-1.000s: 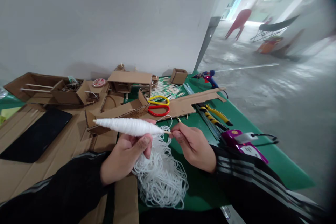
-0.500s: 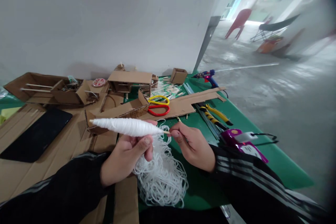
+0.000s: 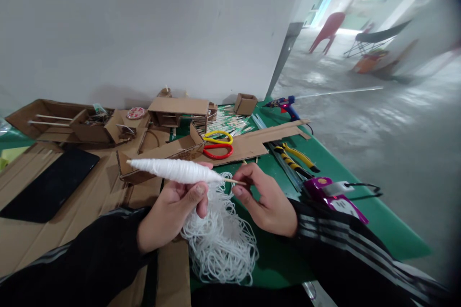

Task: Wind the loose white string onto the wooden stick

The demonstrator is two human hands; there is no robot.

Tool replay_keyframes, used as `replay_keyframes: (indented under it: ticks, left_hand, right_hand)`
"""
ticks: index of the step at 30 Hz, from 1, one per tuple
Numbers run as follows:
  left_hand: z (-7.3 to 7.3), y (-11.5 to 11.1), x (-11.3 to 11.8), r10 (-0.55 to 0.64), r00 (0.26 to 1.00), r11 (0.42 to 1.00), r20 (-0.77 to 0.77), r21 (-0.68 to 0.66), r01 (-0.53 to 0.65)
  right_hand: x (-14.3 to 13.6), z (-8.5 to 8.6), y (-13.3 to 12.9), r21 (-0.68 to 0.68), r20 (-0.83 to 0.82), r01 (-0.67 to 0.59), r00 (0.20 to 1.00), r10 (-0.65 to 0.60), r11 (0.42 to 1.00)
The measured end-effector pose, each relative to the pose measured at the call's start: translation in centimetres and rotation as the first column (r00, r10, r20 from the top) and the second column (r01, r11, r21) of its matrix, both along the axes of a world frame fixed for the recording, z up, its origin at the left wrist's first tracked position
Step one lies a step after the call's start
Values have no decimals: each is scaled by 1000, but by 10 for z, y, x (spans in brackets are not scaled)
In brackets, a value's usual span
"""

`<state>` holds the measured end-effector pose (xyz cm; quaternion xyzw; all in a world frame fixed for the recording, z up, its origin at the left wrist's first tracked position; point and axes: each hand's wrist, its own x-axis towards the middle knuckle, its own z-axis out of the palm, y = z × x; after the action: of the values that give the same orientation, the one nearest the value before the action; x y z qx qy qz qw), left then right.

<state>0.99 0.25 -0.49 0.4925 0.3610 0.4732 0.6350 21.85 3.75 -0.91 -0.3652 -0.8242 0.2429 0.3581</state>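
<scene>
Supporting the wound white string [image 3: 173, 171] in the air above the table [image 3: 392, 237], the left hand [image 3: 171, 211] pinches it between thumb and fingers near its right end, presumably to steady the bundle and leave most of its length clear. The right hand's [image 3: 268, 201] thumb and forefinger stand around the bare stick [image 3: 229, 181]; whether they press on it cannot be told. The loose string [image 3: 223, 254] lies below, between the hands, likely for easy reach. Scissors [image 3: 218, 151] rest beyond, handles toward the right.
</scene>
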Motion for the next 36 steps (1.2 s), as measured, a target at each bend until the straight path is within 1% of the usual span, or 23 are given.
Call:
replay_keyframes:
  ticks: [6, 12, 16, 20, 25, 29, 32, 34, 36]
  left_hand:
    - [1, -3, 0, 6, 1000, 1000, -13, -8, -6]
    - [-2, 0, 0, 37, 999, 999, 2, 12, -37]
    - [-1, 0, 1, 38, 999, 999, -13, -13, -38]
    - [2, 0, 1, 44, 999, 999, -22, 4, -44]
    - [-1, 1, 0, 57, 998, 998, 13, 26, -57]
    - [-3, 2, 0, 55, 998, 998, -3, 24, -55]
    - [-2, 2, 0, 54, 999, 998, -6, 23, -54]
    - [-2, 2, 0, 53, 999, 998, 10, 31, -53]
    - [-2, 2, 0, 55, 998, 998, 25, 31, -56]
  right_hand:
    - [1, -1, 0, 55, 27, -5, 1000, 4, 998]
    - [1, -2, 0, 41, -20, 6, 1000, -5, 999]
    - [3, -4, 3, 80, 22, 48, 999, -50, 996]
    - [4, -5, 4, 109, 43, 69, 996, -74, 992]
    - [3, -5, 3, 45, 8, 37, 999, -38, 998]
    - [4, -5, 3, 74, 40, 23, 999, -26, 997]
    - [4, -4, 3, 104, 64, -19, 998, 12, 994]
    - [4, -3, 3, 108, 55, -47, 998, 42, 993]
    - [3, -3, 2, 87, 28, -31, 999, 28, 996]
